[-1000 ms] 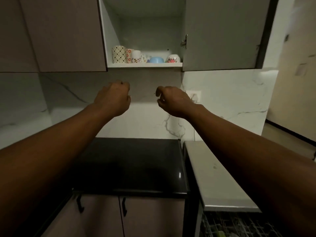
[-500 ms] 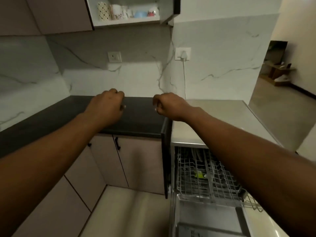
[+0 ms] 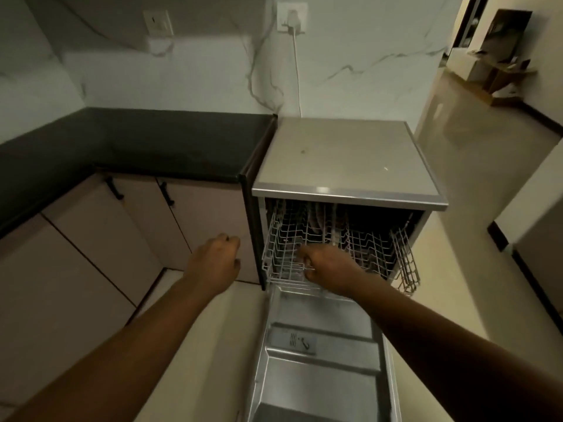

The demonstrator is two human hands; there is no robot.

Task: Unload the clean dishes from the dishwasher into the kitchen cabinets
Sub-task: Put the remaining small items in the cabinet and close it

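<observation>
The dishwasher (image 3: pixel 341 156) stands open at centre right, its door (image 3: pixel 316 360) folded down toward me. A white wire rack (image 3: pixel 365 242) is pulled partway out, with dim upright dishes (image 3: pixel 316 222) at its back. My right hand (image 3: pixel 327 266) hovers over the rack's front left part, fingers curled, nothing visible in it. My left hand (image 3: pixel 214 257) is a loose fist in the air left of the dishwasher, in front of the lower cabinets, holding nothing.
A black countertop (image 3: pixel 146 144) runs along the left over beige lower cabinets (image 3: pixel 100 239) with black handles. A white cord (image 3: pixel 297 71) hangs from a wall socket behind the dishwasher. A doorway and bare floor (image 3: pixel 475 166) open to the right.
My view has dropped from the upper cabinet with mugs down to the dishwasher. Both hands came down; the right one now reaches over the pulled-out rack.
</observation>
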